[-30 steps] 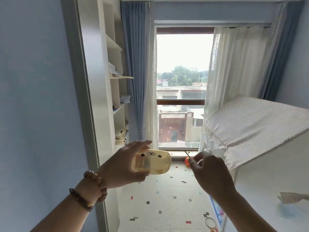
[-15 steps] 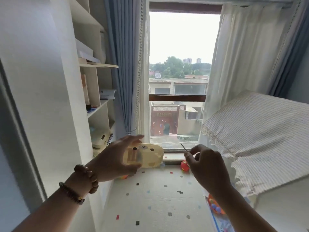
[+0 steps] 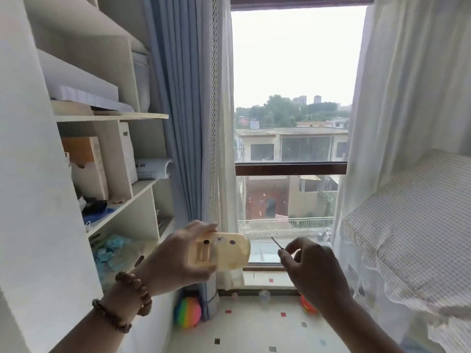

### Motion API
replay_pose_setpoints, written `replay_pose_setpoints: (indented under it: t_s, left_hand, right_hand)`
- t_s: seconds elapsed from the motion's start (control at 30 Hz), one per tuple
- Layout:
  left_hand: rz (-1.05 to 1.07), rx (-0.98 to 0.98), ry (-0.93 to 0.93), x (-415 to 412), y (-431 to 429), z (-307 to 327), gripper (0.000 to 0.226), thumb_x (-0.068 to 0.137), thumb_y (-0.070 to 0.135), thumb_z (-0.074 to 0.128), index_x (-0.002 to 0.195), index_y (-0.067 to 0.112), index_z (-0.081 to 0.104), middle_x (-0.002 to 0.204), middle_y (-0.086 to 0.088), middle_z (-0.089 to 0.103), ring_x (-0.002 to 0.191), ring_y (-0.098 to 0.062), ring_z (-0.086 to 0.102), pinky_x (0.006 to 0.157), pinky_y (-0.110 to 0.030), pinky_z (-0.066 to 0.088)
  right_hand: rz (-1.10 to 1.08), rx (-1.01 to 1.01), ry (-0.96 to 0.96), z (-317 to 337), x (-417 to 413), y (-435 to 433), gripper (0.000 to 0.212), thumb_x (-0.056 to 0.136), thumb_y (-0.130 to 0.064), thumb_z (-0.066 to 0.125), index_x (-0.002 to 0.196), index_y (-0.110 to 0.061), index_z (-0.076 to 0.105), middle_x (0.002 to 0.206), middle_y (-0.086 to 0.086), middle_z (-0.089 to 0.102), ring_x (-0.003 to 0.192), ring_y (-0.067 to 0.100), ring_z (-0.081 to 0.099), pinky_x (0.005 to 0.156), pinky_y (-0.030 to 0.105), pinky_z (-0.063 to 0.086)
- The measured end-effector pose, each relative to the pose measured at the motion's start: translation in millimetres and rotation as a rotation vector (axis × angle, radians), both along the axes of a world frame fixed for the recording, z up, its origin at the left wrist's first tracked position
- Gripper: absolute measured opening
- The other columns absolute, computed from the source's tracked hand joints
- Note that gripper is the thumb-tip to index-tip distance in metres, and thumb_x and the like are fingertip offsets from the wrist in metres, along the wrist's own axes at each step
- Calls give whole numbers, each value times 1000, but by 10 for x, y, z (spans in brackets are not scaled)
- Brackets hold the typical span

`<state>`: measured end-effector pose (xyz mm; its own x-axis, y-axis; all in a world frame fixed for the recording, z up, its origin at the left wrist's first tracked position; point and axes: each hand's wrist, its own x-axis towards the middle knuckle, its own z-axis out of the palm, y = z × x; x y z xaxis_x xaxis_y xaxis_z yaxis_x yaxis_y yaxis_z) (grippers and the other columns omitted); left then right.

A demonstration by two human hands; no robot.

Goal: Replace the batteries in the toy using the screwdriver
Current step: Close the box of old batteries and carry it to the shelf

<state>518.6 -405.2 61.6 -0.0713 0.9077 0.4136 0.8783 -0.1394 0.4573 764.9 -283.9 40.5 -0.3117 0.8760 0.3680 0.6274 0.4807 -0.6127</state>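
Observation:
My left hand [image 3: 175, 261] grips a pale yellow plastic toy [image 3: 224, 250] with a small face of two dots, held up in front of the window. A ribbed battery slot shows at the toy's left end. My right hand [image 3: 313, 268] pinches a thin screwdriver [image 3: 276, 243]; only its dark shaft shows, pointing up and left, a short gap from the toy's right end. The handle is hidden inside my fingers.
White shelves [image 3: 112, 118] with boxes and papers stand close on the left. A blue curtain [image 3: 188, 123] hangs beside the window [image 3: 290, 169]. A cloth-covered piece of furniture [image 3: 413, 220] fills the right. A rainbow ball [image 3: 187, 312] and a red toy [image 3: 307, 305] lie on the patterned floor.
The view has moved forward toward the window and shelves. Both hands stay raised, the toy and screwdriver held the same way, with the tip still a little apart from the toy.

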Motion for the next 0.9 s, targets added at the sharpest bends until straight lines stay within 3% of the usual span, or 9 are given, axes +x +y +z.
replay_pose_setpoints:
  t_s: [0.17,0.33,0.5,0.63,0.77,0.9]
  left_hand:
    - [46,18,2,-545,1023,10,78,70,40,79,141,27,49,123,26,56,110,5,57,91,-12,49]
    - [79,-9,-23,-1191,1908,-78,78,70,41,77,141,25,50,124,23,57,111,4,58,93,-14,50]
    - [94,-14,-64,-2002,2835,-236,81,69,37,79,142,24,48,126,23,56,115,6,55,95,-7,43]
    - [137,-32,-68,-2618,3426,-212,80,72,34,82,143,24,47,126,23,56,116,6,54,98,-13,47]
    - [193,-56,-71,-3195,3834,-137,82,73,36,81,146,26,43,128,26,54,117,10,52,96,-8,44]
    - [286,-56,-84,-3690,4045,-141,81,75,36,80,146,26,43,127,28,52,117,11,50,96,-12,47]
  right_hand:
    - [42,-21,-47,-17,-671,1179,18,85,-47,63,85,-29,67,72,-4,74,73,19,70,71,34,57]
    - [85,-13,-72,-65,-1383,2129,21,85,-49,62,84,-28,66,69,-5,72,68,18,68,69,36,57]
    - [101,10,-63,-128,-2179,3101,20,86,-47,64,85,-27,68,72,-4,73,68,18,68,68,35,58]
    - [121,14,-77,-72,-2819,3764,22,85,-48,62,85,-27,67,74,-4,73,69,19,69,68,36,57]
    - [150,-1,-49,-32,-3455,4323,18,85,-47,63,81,-29,66,68,-4,72,67,19,67,64,33,55]
    - [239,-11,-67,-70,-4185,4766,17,85,-46,65,80,-30,66,58,-5,68,63,18,66,64,34,55]
